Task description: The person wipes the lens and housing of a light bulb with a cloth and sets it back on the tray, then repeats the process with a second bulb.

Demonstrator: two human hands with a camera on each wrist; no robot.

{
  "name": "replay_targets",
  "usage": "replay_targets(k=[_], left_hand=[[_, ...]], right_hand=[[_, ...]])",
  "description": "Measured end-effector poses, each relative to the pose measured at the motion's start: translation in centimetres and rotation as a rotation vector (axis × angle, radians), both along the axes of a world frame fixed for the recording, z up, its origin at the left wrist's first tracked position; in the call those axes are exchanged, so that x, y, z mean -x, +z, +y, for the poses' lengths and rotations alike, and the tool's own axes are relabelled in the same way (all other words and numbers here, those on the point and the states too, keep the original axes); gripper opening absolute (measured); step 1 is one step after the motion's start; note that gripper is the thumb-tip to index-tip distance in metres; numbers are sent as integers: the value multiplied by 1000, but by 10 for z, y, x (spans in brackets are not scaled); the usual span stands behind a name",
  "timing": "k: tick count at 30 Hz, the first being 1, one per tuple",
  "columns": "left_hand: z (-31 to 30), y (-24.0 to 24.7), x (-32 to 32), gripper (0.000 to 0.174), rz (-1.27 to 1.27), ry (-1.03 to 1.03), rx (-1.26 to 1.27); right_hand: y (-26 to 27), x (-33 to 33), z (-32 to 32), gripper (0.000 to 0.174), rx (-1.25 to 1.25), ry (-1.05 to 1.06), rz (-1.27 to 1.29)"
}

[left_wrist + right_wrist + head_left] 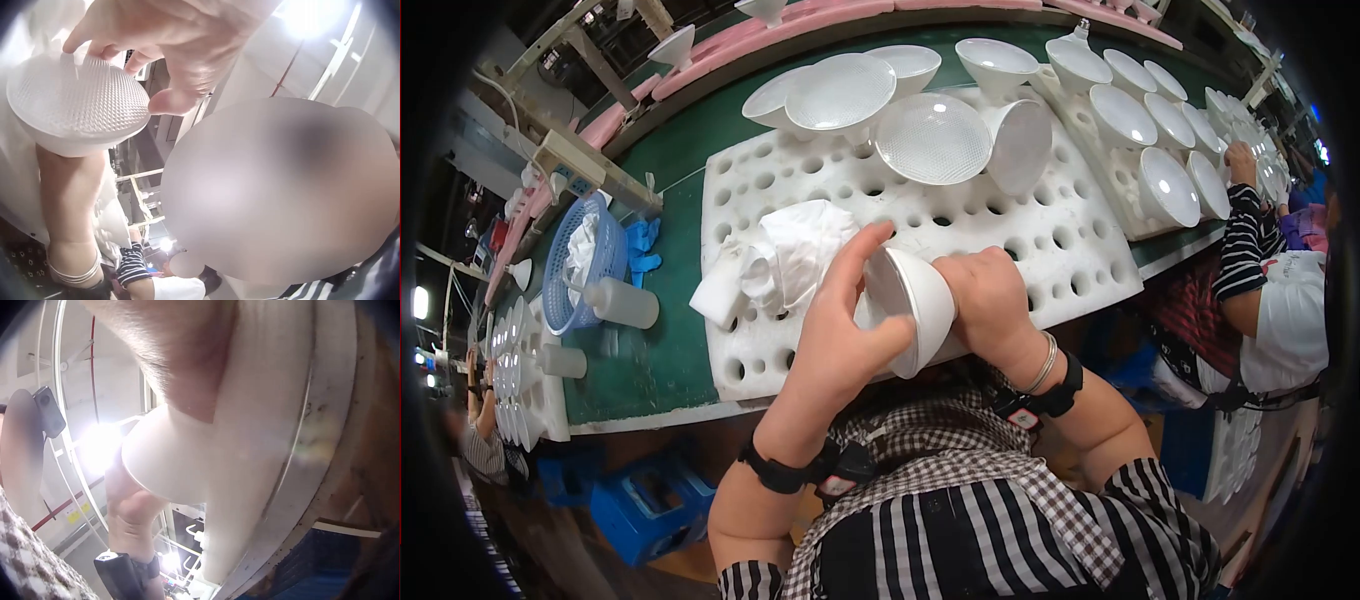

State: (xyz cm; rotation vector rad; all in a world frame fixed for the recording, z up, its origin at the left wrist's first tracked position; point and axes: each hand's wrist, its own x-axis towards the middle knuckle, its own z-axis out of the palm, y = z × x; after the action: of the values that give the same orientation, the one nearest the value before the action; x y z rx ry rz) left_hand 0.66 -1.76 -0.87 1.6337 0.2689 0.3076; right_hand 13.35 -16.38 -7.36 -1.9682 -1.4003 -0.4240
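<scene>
A white cone-shaped lamp [930, 305] with a round lens is held above the foam board's near part. At its narrow end, my right hand [992, 300] grips it. The thumb and fingers of my left hand [830, 335] span the lens rim. In the left wrist view, the textured lens [87, 103] lies under the left hand [187, 47], thumb and fingertips at its edge. The right wrist view has the lamp's smooth side [165, 456] below the right hand [187, 356]; the right fingers are hidden there. A crumpled white cloth [800, 245] lies beside the left hand.
Several lamps [933, 140] stand at the back of the perforated foam board [1070, 212]; more fill another board at right. A blue basket [612, 245], a bottle [625, 303] and a small container [563, 361] are at left. Another person [1290, 310] is at far right.
</scene>
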Motion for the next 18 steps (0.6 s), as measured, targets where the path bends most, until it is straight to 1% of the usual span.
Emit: replay_targets(k=[1,3,5,7,8,9,10,11,12,13,14,16,17,18], left_hand=[[0,1,-2,76,-2,7,2],[2,4,-8,75,67,21,254],[-1,-2,-11,76,55,32,256],[-1,-8,-13,76,43,32,254],[-2,-11,-9,77,-77,-4,40],[-3,-11,-6,78,-197,-38,-175],[-5,-8,-4,78,-197,-41,-177],[-8,0,-2,80,-234,-100,-406],[-9,6,0,82,-268,-159,-637],[-6,7,1,84,-255,-231,-638],[-5,9,2,84,-257,-229,-641],[-2,10,1,86,-258,-300,-593],[-1,7,1,86,-266,-299,-595],[0,2,2,89,-245,-253,-530]], right_hand=[[1,-1,-1,12,-11,-1,-12],[1,0,-2,11,-16,-33,-59],[1,2,-3,11,-23,-73,-107],[1,3,-3,14,-59,-133,-132],[-1,2,-2,14,-61,-140,-134],[-6,0,1,16,-113,-67,-28],[-8,-3,3,18,-166,10,79],[-5,-6,3,18,-170,11,80],[2,-10,0,20,-41,102,208],[9,-15,-2,21,89,193,331],[17,-19,-6,21,86,195,327],[32,-25,-12,22,288,335,366],[33,-25,-11,22,289,332,358],[31,-23,-10,23,281,296,372]])
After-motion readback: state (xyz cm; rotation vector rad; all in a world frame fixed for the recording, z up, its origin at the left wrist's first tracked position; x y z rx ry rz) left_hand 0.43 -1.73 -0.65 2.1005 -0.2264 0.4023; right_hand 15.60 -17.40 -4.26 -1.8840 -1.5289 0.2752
